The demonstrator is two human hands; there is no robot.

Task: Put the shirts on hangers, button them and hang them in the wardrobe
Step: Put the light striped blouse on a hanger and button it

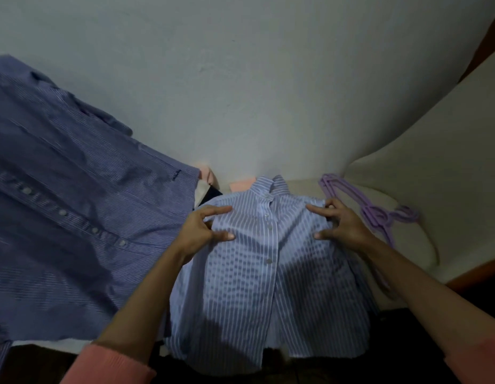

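Pink sleeves (113,364) lead to both hands, left (202,231) and right (340,225), pinching the light striped shirt (257,286) at its shoulders.

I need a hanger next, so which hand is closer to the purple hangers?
Right. The right hand holds the light shirt at its shoulder, just beside the hangers; the left hand holds the far shoulder.

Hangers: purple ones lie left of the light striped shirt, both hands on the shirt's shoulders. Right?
Not quite. The head view shows the purple hangers lying right of the light striped shirt, not left. The rest holds: the left hand and right hand are on its shoulders.
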